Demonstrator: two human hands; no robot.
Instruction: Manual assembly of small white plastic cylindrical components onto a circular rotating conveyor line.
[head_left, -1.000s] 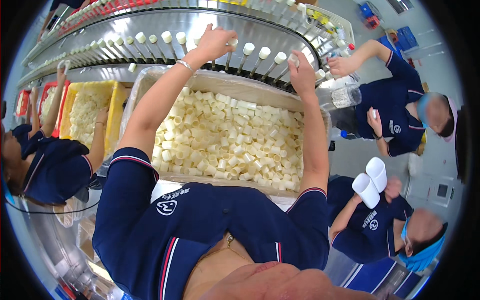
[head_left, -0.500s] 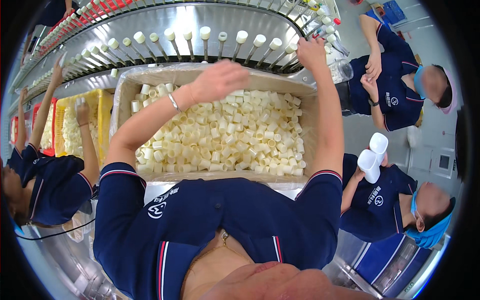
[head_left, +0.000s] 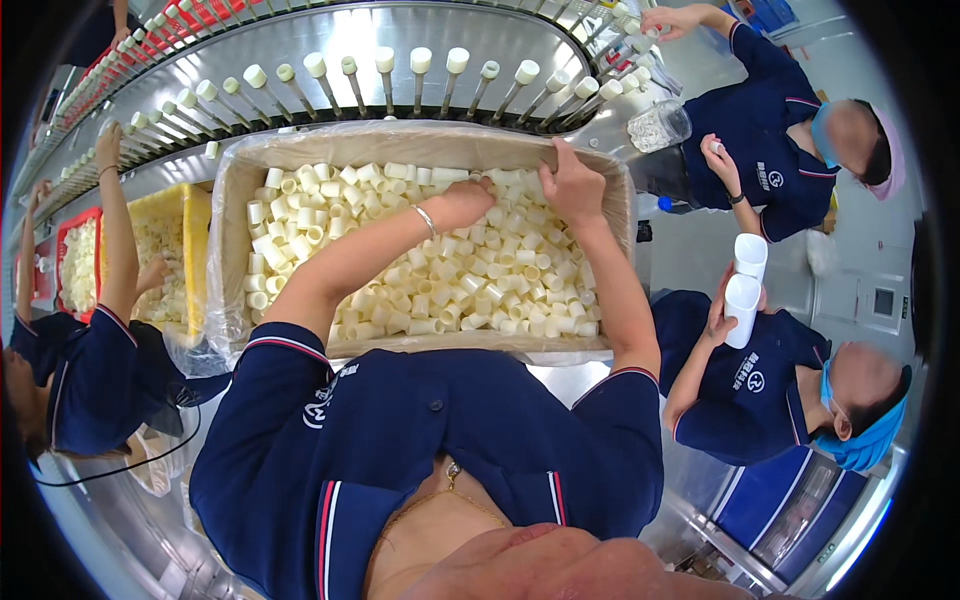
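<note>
A large plastic-lined box (head_left: 232,190) in front of me is filled with short, hollow off-white plastic caps (head_left: 430,290). My left hand (head_left: 462,204), with a bangle at the wrist, reaches down among the caps near the box's far side. Its fingers are bent inward, and their tips are partly hidden, so what they grip does not show. Above the caps at the far right of the box is my right hand (head_left: 576,188). Its index finger and thumb stretch forward, apart, with nothing visible between them. Beyond the box stands a curved row of metal pins (head_left: 388,90) topped with white caps.
At left, a person (head_left: 100,370) works over a yellow basket (head_left: 200,250) and a red basket (head_left: 62,250) of caps. On the right, one person (head_left: 780,150) reaches toward the pins beside a clear jar (head_left: 660,127); another holds two white containers (head_left: 742,300).
My left hand has dropped from above the box into the caps. My right hand has come back from a pin at the far right to over the box. The capped pins have shifted along the line.
</note>
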